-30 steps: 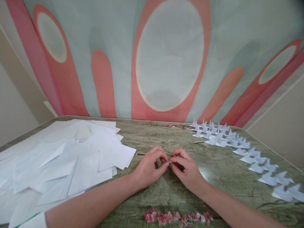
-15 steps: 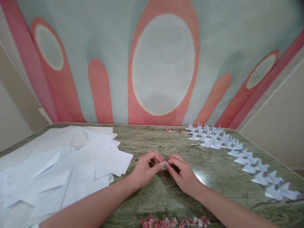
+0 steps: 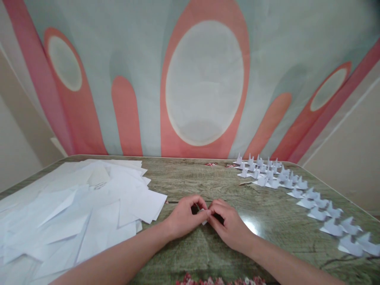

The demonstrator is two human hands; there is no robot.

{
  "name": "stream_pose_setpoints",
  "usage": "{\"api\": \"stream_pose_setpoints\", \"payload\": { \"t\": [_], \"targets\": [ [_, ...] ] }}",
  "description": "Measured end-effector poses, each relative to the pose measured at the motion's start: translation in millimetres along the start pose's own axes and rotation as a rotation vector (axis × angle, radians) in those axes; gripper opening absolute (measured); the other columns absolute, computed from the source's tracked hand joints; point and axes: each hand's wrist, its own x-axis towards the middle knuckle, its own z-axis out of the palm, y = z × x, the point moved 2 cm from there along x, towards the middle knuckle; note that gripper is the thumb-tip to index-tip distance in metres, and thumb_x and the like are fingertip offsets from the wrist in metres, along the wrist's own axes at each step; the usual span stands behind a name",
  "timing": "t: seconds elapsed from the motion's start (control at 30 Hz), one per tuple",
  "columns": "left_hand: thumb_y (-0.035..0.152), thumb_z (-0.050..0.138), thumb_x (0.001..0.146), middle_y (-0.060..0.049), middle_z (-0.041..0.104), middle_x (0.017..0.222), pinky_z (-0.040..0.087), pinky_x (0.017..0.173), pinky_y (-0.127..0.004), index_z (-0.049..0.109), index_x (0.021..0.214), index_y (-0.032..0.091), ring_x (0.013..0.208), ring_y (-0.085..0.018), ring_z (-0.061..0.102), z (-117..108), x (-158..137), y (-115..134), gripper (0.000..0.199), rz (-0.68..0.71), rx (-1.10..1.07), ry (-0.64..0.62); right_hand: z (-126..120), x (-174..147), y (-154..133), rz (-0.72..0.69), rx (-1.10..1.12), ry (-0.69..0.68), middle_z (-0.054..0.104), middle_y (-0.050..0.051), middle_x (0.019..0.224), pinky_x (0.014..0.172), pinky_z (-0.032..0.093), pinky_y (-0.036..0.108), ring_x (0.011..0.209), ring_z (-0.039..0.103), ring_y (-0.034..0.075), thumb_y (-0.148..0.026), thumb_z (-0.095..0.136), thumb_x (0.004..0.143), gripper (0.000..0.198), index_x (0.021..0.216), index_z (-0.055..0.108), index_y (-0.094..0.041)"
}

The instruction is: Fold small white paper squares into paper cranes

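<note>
Between my fingertips is a small folded piece of white paper, mostly covered by the fingers. My left hand pinches it from the left with thumb and index finger. From the right, my right hand closes on it too, the fingertips of both hands meeting. Both hands are just above the table, near its middle. Which fold the paper has cannot be made out.
Loose white paper sheets lie in an overlapping heap on the left of the wood-patterned table. Several folded white paper birds stand in rows along the right edge. A patterned wall covering rises behind the table.
Both hands have dropped slightly in the view, and their fingertips have come closer together over the paper. Less of the paper shows now. The camera has tilted a little.
</note>
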Motion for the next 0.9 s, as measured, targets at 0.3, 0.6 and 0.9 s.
{"api": "stream_pose_setpoints", "payload": {
  "t": [0.3, 0.6, 0.9],
  "targets": [
    [0.022, 0.056, 0.074, 0.002, 0.057, 0.07, 0.039, 0.062, -0.021, 0.057, 0.073, 0.015, 0.067, -0.012, 0.05, -2.9, -0.3, 1.0, 0.007, -0.017, -0.004, 0.016, -6.0, 3.1, 5.7, 0.103, 0.152, 0.033, 0.054, 0.0, 0.069, 0.062, 0.04, 0.026, 0.065, 0.05, 0.014, -0.032, 0.048, 0.088, 0.023, 0.072, 0.059, -0.018],
    [0.021, 0.058, 0.075, -0.002, 0.06, 0.084, 0.043, 0.071, -0.024, 0.059, 0.083, 0.016, 0.079, -0.014, 0.053, -4.9, -1.9, 0.8, 0.009, 0.075, -0.05, -0.003, -9.4, 2.9, 5.6, 0.107, 0.214, 0.011, 0.056, 0.0, 0.069, 0.063, 0.04, 0.026, 0.066, 0.051, 0.014, -0.033, 0.049, 0.087, 0.024, 0.072, 0.06, -0.018],
    [0.024, 0.057, 0.076, 0.0, 0.059, 0.073, 0.041, 0.065, -0.023, 0.059, 0.076, 0.016, 0.07, -0.013, 0.052, -3.9, -2.4, 3.6, 0.009, 0.002, 0.043, 0.062, -10.1, 2.9, 7.8, 0.145, 0.245, 0.029, 0.056, 0.0, 0.071, 0.063, 0.04, 0.026, 0.067, 0.051, 0.014, -0.034, 0.048, 0.088, 0.025, 0.073, 0.059, -0.018]
  ]
}}
